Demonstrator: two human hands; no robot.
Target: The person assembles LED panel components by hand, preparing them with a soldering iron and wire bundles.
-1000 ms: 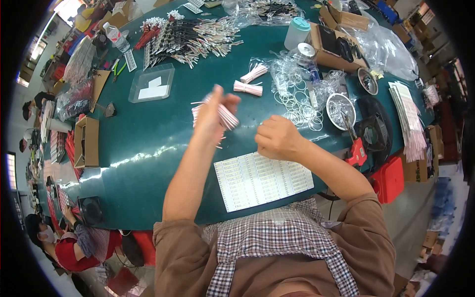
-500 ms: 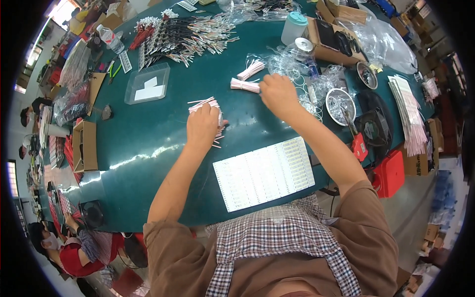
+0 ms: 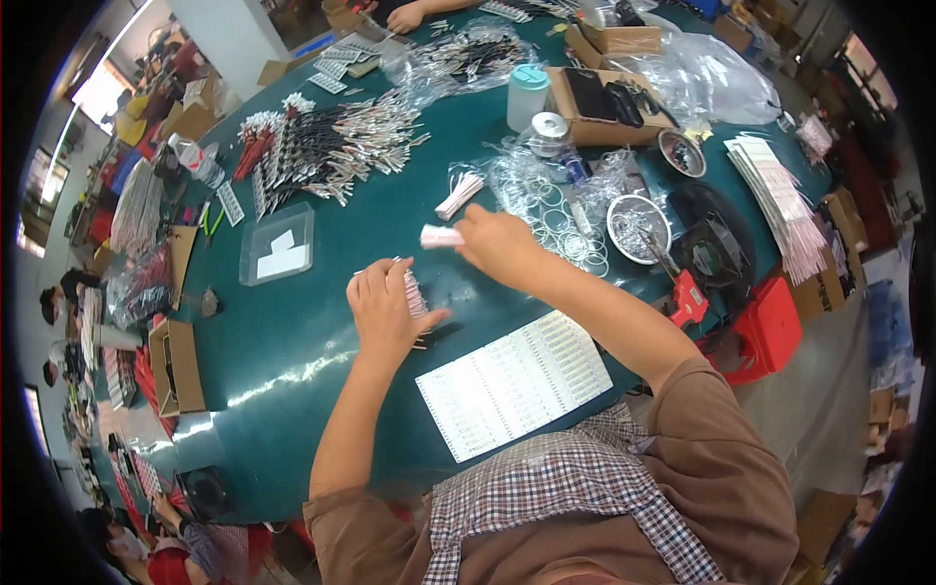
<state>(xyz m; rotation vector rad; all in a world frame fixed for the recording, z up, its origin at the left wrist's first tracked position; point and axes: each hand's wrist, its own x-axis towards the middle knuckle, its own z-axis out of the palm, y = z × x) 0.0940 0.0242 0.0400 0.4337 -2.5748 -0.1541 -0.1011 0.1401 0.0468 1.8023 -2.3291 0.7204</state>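
Note:
My left hand [image 3: 385, 310] rests on the dark green table [image 3: 292, 341] with its fingers closed on a fanned bundle of thin pink-and-white strips [image 3: 417, 297]. My right hand [image 3: 495, 244] reaches forward and grips a small pinkish-white bundle [image 3: 441, 236] lying on the table. Another tied white bundle [image 3: 458, 195] lies just beyond it. A white sheet of label rows [image 3: 514, 382] lies near the table's front edge, under my forearms.
Clear rings in plastic bags [image 3: 551, 200], a metal bowl [image 3: 636, 226], a small black fan [image 3: 717, 258] and a red tool [image 3: 687, 297] sit to the right. A clear tray [image 3: 276, 246] and a heap of strips [image 3: 312, 151] lie to the left. Another person's hand [image 3: 405, 15] works at the far edge.
My left hand came down from a raised position onto the table with its strips. My right hand moved forward from near my body and closed on the small bundle.

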